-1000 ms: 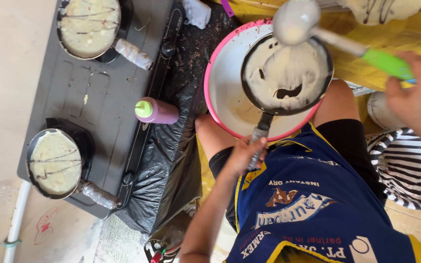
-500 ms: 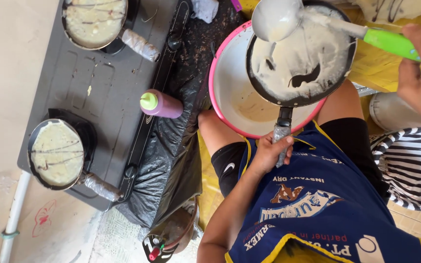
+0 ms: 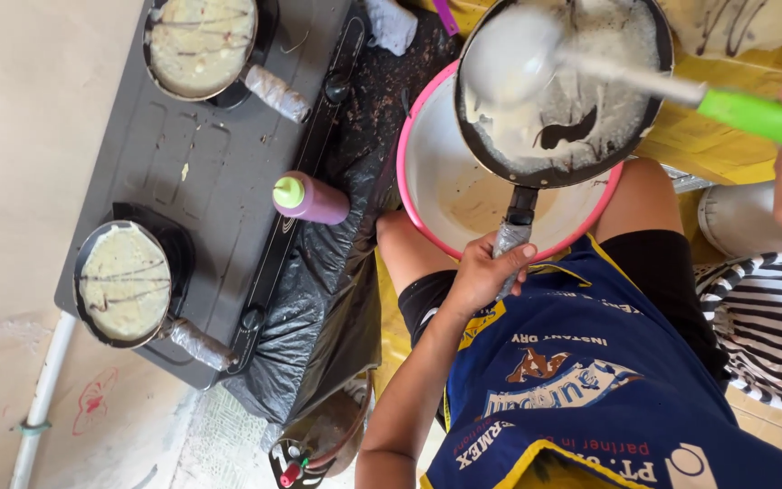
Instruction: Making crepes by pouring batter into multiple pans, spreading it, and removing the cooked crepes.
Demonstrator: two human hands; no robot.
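Two crepe pans (image 3: 126,282) on grey stove (image 3: 219,172); pale floor (image 3: 20,136).

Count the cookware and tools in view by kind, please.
Frying pans: 3 (held pan, upper stove pan, lower stove pan)
Ladle: 1
Pink basin: 1
Squeeze bottle: 1
Total: 6

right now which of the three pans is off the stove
The pan held by its handle in the left hand over the pink basin; the other two sit on burners.
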